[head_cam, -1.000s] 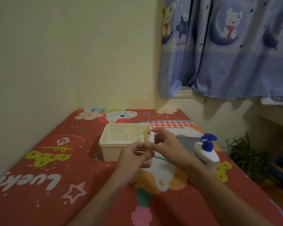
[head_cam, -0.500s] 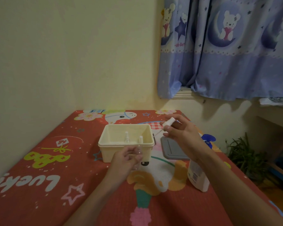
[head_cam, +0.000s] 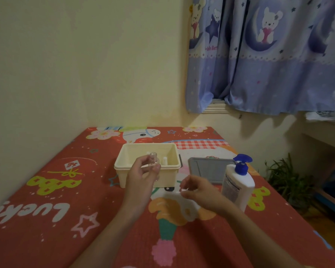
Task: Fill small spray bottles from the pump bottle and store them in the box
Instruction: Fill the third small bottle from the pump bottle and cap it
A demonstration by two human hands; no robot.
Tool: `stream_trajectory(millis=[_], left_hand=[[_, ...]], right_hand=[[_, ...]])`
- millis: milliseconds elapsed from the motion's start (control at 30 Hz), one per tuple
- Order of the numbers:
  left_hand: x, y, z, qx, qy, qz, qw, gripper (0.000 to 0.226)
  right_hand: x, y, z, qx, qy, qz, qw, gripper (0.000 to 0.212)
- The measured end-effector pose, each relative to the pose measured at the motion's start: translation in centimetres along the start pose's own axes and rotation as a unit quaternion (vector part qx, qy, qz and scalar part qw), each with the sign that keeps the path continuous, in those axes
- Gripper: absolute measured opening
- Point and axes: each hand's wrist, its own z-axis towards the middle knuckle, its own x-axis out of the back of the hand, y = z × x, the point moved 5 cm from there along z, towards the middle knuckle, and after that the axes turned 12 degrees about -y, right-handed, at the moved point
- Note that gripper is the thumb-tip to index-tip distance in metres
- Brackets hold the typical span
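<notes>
Head view: left hand [head_cam: 141, 176] grips uncapped spray bottle [head_cam: 153, 161] before box [head_cam: 122, 167].

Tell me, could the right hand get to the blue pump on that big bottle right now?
Probably yes, but not freely. The pump bottle stands upright just beyond the right hand with nothing between them, yet that hand is pinching the small white sprayer top, which it would likely need to set down first.

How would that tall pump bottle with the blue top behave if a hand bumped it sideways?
The pump bottle stands upright on a soft-looking printed mat, tall for its base, so it could probably tip rather than slide. Its body looks like smooth plastic, likely a bit slippery. How full it is cannot be told, so its weight is uncertain.
</notes>
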Motion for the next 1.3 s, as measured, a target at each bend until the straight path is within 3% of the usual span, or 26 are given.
stream_trajectory(millis=[367,667,833,1033,1167,1300], left_hand=[[-2.9,-0.4,-0.2,0.014,-0.052,0.019,0.998,0.022],[-4.7,0.4,0.1,0.0,-0.072,0.012,0.997,0.02],[-6.2,0.2,0.6,0.003,-0.082,0.005,0.997,0.022],[-8.7,0.1,1.2,0.015,-0.116,0.006,0.993,0.023],[-10.3,0.1,1.3,0.009,-0.142,0.005,0.99,0.026],[-11.7,-0.2,1.6,0.014,-0.168,0.045,0.985,0.028]], right_hand=[[-2.6,2.6,-0.5,-0.027,-0.043,-0.056,0.997,0.02],[0.4,1.5,-0.9,0.012,0.05,-0.076,0.996,0.019],[3.3,-1.9,-2.9,0.094,0.194,0.006,0.976,0.021],[11.0,-6.6,-6.6,0.167,0.409,0.046,0.896,0.016],[14.9,-4.4,-6.8,0.048,0.452,0.051,0.889,0.014],[15.5,-1.1,-4.8,-0.123,0.359,0.037,0.925,0.032]])
